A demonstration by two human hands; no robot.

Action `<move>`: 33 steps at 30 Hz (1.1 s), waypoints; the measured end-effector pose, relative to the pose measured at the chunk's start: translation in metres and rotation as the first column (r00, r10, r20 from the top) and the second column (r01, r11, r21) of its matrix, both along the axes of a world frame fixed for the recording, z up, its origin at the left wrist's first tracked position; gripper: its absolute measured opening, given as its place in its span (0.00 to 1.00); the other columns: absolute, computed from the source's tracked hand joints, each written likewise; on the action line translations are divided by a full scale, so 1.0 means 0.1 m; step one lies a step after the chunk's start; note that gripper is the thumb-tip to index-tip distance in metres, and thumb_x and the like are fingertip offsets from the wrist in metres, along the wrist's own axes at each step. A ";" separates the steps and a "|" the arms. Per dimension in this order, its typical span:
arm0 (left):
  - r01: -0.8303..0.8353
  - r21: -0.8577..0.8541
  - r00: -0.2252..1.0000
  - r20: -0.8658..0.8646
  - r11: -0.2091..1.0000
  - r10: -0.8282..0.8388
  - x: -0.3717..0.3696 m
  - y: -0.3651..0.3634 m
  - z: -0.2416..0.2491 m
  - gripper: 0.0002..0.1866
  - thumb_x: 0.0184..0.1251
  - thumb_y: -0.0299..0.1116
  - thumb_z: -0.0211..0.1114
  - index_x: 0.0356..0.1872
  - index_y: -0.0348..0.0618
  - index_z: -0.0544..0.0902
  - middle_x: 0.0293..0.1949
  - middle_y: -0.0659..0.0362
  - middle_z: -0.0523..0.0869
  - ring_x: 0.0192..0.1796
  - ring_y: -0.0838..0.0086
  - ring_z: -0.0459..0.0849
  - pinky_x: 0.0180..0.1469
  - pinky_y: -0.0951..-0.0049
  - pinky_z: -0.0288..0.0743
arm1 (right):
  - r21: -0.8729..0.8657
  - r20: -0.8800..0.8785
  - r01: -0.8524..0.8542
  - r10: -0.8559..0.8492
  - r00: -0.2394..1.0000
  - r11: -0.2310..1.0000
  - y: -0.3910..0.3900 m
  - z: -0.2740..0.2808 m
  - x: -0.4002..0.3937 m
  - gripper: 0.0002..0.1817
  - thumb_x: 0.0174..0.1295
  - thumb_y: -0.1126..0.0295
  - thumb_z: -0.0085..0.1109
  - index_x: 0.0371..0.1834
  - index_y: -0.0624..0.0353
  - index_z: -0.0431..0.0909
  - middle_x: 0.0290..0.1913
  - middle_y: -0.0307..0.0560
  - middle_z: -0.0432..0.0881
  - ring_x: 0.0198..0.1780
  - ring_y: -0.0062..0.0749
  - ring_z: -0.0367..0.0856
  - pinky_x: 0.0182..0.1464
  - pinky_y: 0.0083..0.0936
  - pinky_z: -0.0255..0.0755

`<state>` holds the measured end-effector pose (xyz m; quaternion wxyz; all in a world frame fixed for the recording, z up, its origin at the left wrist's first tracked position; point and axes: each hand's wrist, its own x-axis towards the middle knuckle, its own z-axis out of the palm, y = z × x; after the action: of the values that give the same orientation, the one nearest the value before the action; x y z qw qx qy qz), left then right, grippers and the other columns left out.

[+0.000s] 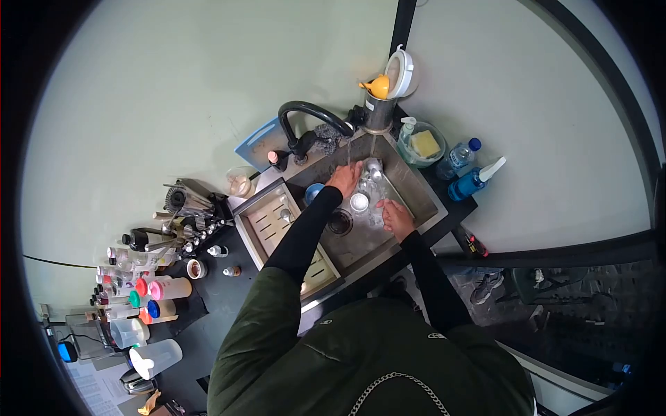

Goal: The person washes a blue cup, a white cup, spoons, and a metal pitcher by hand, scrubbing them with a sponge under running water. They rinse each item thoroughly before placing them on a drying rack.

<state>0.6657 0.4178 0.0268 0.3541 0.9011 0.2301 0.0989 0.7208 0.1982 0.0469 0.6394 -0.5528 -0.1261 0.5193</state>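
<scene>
My left hand (345, 179) is in the metal sink (429, 202), below the stream from the black faucet (316, 109). Its fingers are stretched out beside a metal utensil with a rounded bowl (374, 170). To the right, my right hand (397, 219) hovers over the sink basin, its fingers loosely bent and apart, with nothing visible in them. Between the hands lie a small white round cup (359, 202) and wet, clear pieces. A blue bowl (314, 193) sits left of my left forearm, and the dark drain (339, 222) is below the white cup.
A slotted tray (267, 227) with a spoon (285, 215) covers the sink's left side. At the right rim stand a tub with a yellow sponge (425, 144), a water bottle (456, 159) and a blue spray bottle (476, 180). Several bottles and bar tools crowd the left counter (232, 286).
</scene>
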 end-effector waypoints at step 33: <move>0.029 -0.820 0.705 0.422 0.571 0.570 -0.17 -0.10 0.28 0.17 0.78 0.40 0.45 0.46 0.37 0.76 0.44 0.54 0.85 0.42 0.78 0.82 0.44 0.78 0.76 | 0.230 -0.162 -0.075 0.114 0.980 0.970 1.22 0.09 -0.04 0.14 0.72 0.55 0.47 0.31 0.50 0.71 0.20 0.27 0.62 0.17 0.10 0.56 0.19 0.12 0.49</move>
<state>0.6487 0.4074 0.0549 0.7419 0.5098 0.2570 0.3517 0.7166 0.3206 0.0563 0.6802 -0.4235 -0.1532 0.5783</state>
